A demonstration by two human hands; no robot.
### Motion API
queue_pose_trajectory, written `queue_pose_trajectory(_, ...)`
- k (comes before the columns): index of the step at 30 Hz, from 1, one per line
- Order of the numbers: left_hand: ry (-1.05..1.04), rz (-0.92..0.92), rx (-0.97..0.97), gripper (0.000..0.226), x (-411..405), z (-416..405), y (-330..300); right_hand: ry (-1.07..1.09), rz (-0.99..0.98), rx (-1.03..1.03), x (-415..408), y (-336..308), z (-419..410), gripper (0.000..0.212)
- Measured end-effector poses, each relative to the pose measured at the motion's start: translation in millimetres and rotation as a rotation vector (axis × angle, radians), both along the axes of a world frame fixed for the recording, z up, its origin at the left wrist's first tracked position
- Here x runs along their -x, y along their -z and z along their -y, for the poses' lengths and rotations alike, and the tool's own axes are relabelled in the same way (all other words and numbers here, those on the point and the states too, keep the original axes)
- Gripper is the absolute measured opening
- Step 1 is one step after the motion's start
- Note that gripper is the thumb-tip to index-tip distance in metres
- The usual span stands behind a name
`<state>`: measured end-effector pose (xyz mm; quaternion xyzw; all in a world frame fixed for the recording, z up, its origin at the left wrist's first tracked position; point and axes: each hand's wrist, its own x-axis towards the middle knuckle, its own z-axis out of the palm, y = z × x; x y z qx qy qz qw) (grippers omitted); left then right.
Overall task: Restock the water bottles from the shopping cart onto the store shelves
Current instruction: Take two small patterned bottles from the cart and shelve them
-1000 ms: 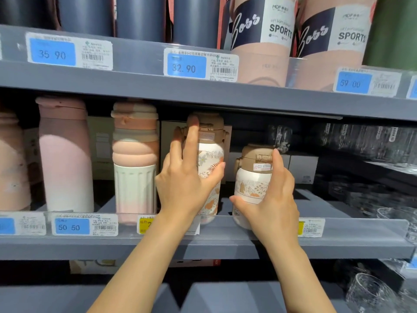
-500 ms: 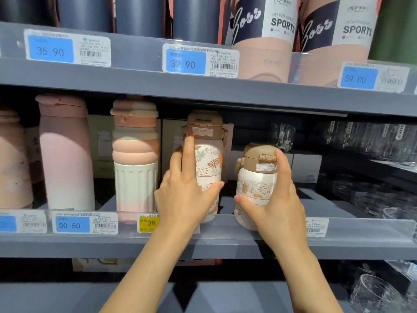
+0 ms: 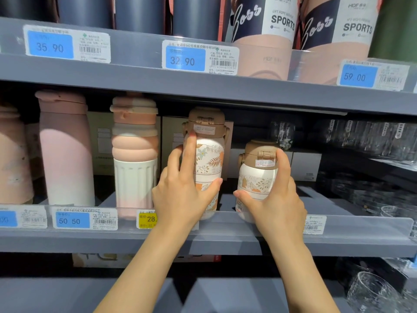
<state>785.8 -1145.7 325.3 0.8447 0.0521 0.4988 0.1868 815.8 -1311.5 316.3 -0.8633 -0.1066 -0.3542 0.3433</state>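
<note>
The tall floral bottle [image 3: 208, 163] is gripped by the left hand [image 3: 182, 195] on the middle shelf [image 3: 225, 240]. Just to its right, the short floral bottle [image 3: 257, 177] is gripped by the right hand [image 3: 277, 199].

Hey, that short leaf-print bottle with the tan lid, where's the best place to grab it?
Probably round the white belly of the short bottle, from the open front of the shelf. It stands upright, its body is round, and the right hand already wraps it there below the latched lid.
</note>
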Motion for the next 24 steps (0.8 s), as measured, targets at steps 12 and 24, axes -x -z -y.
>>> queue_pose_trajectory(12,0.030,-0.042,0.081,0.099,3.6,2.1,-1.7,-0.020,-0.040,0.021,0.7,-3.1,3.1,0.116)
queue_pose_trajectory(24,-0.003,-0.106,0.129,0.098,16.3,1.0,2.7,-0.134,0.212,-0.021,8.7,12.5,23.5,0.082)
